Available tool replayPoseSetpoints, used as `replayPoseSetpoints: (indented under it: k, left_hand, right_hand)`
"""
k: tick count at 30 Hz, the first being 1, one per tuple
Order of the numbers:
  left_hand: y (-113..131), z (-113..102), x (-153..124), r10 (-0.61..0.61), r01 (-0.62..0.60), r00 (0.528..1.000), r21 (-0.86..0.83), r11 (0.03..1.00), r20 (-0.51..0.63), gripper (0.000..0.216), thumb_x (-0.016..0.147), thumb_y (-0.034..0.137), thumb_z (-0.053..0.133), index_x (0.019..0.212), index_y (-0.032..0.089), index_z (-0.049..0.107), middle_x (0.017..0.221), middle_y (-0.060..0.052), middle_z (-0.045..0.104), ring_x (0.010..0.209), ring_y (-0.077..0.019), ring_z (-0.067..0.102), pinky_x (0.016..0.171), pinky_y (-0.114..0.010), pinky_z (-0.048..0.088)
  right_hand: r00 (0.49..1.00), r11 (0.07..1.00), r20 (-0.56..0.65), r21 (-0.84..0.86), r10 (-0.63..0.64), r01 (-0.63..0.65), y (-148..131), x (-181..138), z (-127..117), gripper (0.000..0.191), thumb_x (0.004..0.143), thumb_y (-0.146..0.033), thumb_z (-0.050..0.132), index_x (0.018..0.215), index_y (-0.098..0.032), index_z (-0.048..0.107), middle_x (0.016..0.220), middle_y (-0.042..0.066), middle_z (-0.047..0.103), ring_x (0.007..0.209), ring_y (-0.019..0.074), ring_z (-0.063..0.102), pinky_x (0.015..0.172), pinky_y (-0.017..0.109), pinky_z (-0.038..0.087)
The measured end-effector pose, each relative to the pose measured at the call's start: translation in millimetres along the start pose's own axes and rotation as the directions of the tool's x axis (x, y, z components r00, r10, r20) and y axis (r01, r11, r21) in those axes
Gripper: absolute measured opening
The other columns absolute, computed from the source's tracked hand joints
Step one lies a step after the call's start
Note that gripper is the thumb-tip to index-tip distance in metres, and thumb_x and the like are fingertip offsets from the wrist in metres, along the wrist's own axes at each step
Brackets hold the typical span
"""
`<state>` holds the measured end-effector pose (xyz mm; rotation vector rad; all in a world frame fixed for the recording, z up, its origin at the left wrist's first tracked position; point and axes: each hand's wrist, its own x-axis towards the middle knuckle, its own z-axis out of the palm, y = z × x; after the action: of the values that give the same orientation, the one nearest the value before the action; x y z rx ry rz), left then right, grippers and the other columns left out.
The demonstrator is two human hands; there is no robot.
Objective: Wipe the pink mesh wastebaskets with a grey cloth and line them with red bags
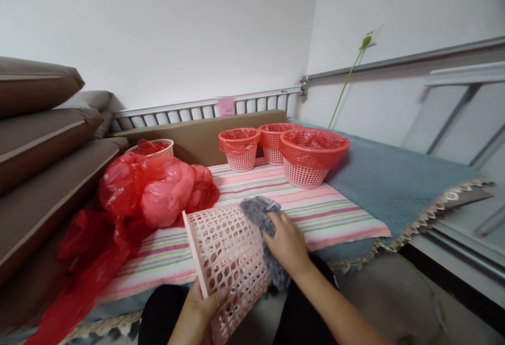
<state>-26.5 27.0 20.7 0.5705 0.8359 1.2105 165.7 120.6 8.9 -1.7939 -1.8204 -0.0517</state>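
Note:
A pale pink perforated plastic wastebasket [231, 245] lies tilted on its side over my lap, its rim toward the left. My left hand [203, 303] grips that rim low down, thumb on the outer wall. Against the basket's base end my right hand [287, 240] presses a fluffy grey cloth [260, 213], fingers closed on it. Part of the cloth hangs down below the hand. The fingers of my left hand behind the basket wall are hidden.
Three pink baskets lined with red plastic bags [303, 161] stand on the striped cloth [339, 213]. Crumpled red bags [165, 190] heap at left, before another basket [168, 148]. Stacked brown cushions [47, 155] rise at far left. A green cord [347, 79] hangs from the wall socket.

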Motion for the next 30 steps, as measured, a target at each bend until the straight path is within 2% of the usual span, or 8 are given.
replayPoseSetpoints:
  k: [4, 7, 11, 14, 19, 25, 27, 30]
  left_hand:
    - [8.7, 21.0, 3.5, 0.036, -0.037, 0.999, -0.058, 0.998, -0.015, 0.08, 0.074, 0.033, 0.072, 0.142, 0.021, 0.03, 0.129, -0.016, 0.06, 0.118, -0.0306, 0.056, 0.106, -0.045, 0.037]
    - [12.8, 27.8, 12.9, 0.011, -0.018, 0.997, -0.109, 0.994, -0.071, 0.07, 0.083, 0.043, 0.059, 0.141, 0.016, 0.032, 0.125, -0.018, 0.062, 0.115, -0.0304, 0.058, 0.106, -0.047, 0.037]
    - [23.2, 24.6, 26.7, -0.009, -0.011, 0.981, -0.104, 0.994, -0.191, 0.055, 0.088, 0.045, 0.05, 0.132, 0.011, 0.047, 0.107, -0.015, 0.071, 0.103, -0.0266, 0.066, 0.099, -0.04, 0.045]
    - [33.6, 19.6, 33.9, 0.017, -0.036, 0.984, -0.107, 0.994, -0.176, 0.048, 0.09, 0.043, 0.048, 0.126, 0.012, 0.054, 0.099, -0.01, 0.074, 0.092, -0.0233, 0.07, 0.093, -0.037, 0.051]
    - [42.3, 20.1, 44.6, 0.017, -0.024, 0.985, -0.04, 0.999, -0.172, 0.042, 0.09, 0.041, 0.047, 0.12, 0.013, 0.059, 0.102, -0.013, 0.073, 0.097, -0.0262, 0.068, 0.094, -0.041, 0.05]
    - [35.4, 35.0, 55.8, 0.056, -0.058, 0.988, -0.011, 0.998, -0.144, 0.046, 0.09, 0.045, 0.044, 0.124, 0.015, 0.055, 0.116, -0.016, 0.067, 0.11, -0.029, 0.062, 0.099, -0.045, 0.046]
    - [37.5, 38.8, 60.1, 0.072, -0.076, 0.986, -0.021, 0.997, -0.148, 0.048, 0.09, 0.047, 0.043, 0.124, 0.015, 0.054, 0.114, -0.016, 0.068, 0.109, -0.029, 0.062, 0.098, -0.044, 0.046]
    - [45.9, 41.3, 67.3, 0.102, -0.107, 0.977, -0.013, 0.994, -0.187, 0.05, 0.092, 0.047, 0.038, 0.122, 0.012, 0.055, 0.103, -0.016, 0.072, 0.103, -0.0293, 0.065, 0.097, -0.045, 0.048]
  right_hand:
    - [0.986, 0.985, -0.037, -0.054, 0.161, -0.163, 19.6, 34.7, -7.0, 0.037, 0.08, -0.027, 0.055, 0.116, -0.019, 0.056, 0.103, 0.01, 0.059, 0.095, 0.0256, 0.059, 0.078, 0.033, 0.045]
    - [0.99, 0.987, 0.002, 0.075, 0.142, -0.142, -9.7, 20.1, -8.1, 0.036, 0.078, -0.026, 0.056, 0.113, -0.017, 0.057, 0.102, 0.011, 0.06, 0.097, 0.0256, 0.058, 0.081, 0.033, 0.044]
    - [0.985, 0.896, 0.088, 0.433, -0.149, 0.097, -72.0, -34.6, -5.5, 0.033, 0.074, -0.024, 0.059, 0.107, -0.022, 0.059, 0.102, 0.006, 0.06, 0.097, 0.0209, 0.056, 0.086, 0.029, 0.043]
    - [0.95, 0.825, 0.081, 0.521, -0.302, 0.218, -95.0, -65.3, -4.6, 0.024, 0.074, -0.03, 0.062, 0.097, -0.024, 0.061, 0.101, 0.005, 0.059, 0.093, 0.0206, 0.056, 0.085, 0.03, 0.043]
    - [0.964, 0.911, 0.041, 0.341, -0.262, 0.233, -51.5, -31.4, 1.5, 0.035, 0.074, -0.037, 0.066, 0.106, -0.023, 0.06, 0.107, 0.008, 0.057, 0.101, 0.0242, 0.054, 0.089, 0.034, 0.041]
    - [0.974, 0.974, 0.014, 0.029, 0.226, -0.226, 32.5, 50.8, 15.6, 0.037, 0.079, -0.025, 0.058, 0.115, -0.016, 0.055, 0.103, 0.012, 0.059, 0.096, 0.0257, 0.058, 0.078, 0.033, 0.044]
    - [0.978, 0.977, 0.003, 0.051, 0.207, -0.207, 27.4, 41.6, 18.8, 0.037, 0.078, -0.024, 0.059, 0.114, -0.016, 0.055, 0.102, 0.012, 0.059, 0.095, 0.0254, 0.058, 0.077, 0.032, 0.044]
    - [0.999, 0.978, -0.019, 0.206, -0.026, 0.03, -8.3, 1.1, 23.2, 0.037, 0.074, -0.027, 0.064, 0.109, -0.019, 0.057, 0.103, 0.01, 0.059, 0.096, 0.0244, 0.056, 0.083, 0.032, 0.043]
